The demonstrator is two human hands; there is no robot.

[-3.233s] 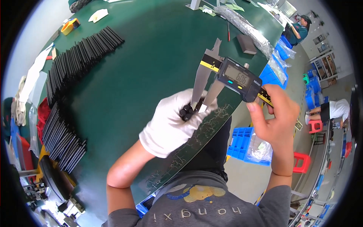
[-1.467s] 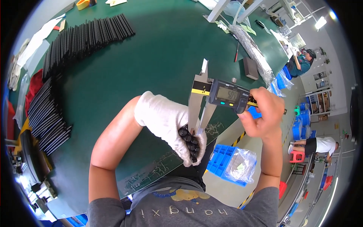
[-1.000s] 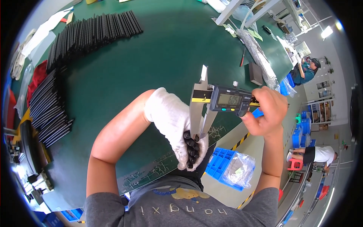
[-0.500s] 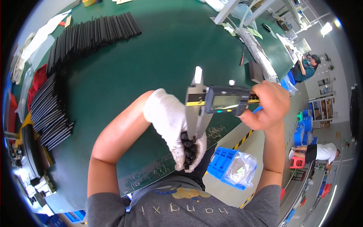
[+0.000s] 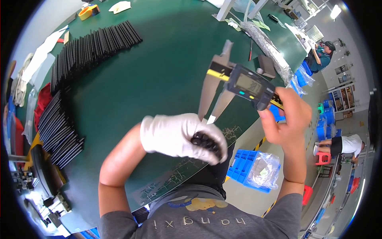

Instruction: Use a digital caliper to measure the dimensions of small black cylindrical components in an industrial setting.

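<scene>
At the green surface (image 5: 159, 75), your gloved left grip (image 5: 181, 135) clutches black rods (image 5: 204, 140); your bare right grip (image 5: 289, 119) holds a caliper (image 5: 252, 85). More rods (image 5: 97, 47) lie left.

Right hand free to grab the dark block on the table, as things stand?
Probably not: the right hand is already gripping the digital caliper. Otherwise the way looks fairly open; the dark block lies on the green table just beyond, nothing seen on top.
</scene>
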